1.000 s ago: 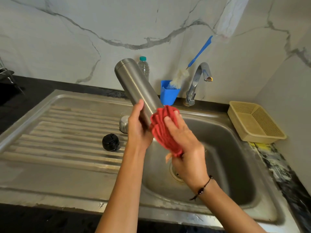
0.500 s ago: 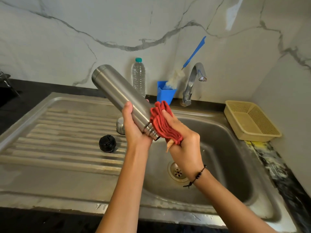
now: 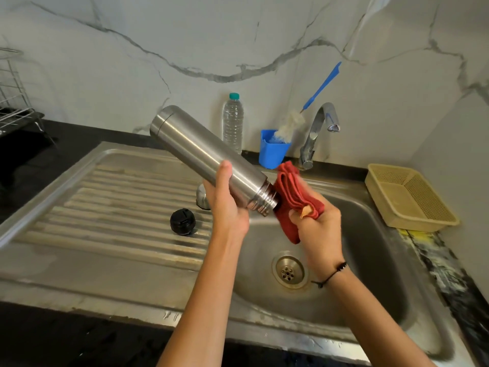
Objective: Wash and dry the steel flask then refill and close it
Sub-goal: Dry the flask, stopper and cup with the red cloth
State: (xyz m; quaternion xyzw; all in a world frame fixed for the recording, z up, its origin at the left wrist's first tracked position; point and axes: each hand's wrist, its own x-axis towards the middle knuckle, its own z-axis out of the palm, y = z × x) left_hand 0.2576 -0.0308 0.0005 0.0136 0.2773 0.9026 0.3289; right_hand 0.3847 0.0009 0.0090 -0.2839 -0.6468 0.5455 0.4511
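Steel flask (image 3: 209, 157) hangs tilted above the seam between drainboard and basin, base up toward the far left, threaded open mouth down toward the right. The left hand (image 3: 227, 207) wraps the lower body just above the threads, thumb along the near side. The right hand (image 3: 317, 226) clutches a folded red cloth (image 3: 293, 192), which sits against the mouth.

Below lies a stainless steel sink (image 3: 79, 274): a ribbed drainboard on the left, a deep basin with a round drain (image 3: 289, 271) on the right. A black stopper cap (image 3: 182, 221) rests on the ribs near the left hand, and a steel cup lid (image 3: 202, 197) shows partly behind that hand. Dark counter borders the sink at front, left and right.

Along the back edge, under the veined marble wall, stand a clear water bottle (image 3: 232, 123), a blue holder (image 3: 272, 152) with a blue-handled bottle brush (image 3: 317, 94), and a chrome tap (image 3: 317, 133) whose spout is just above and behind the cloth. A beige plastic basket (image 3: 410, 197) sits on the right counter, close to the basin rim and side wall. A wire rack (image 3: 13, 102) occupies the far left corner. Most of the drainboard lies bare to the left of the flask.
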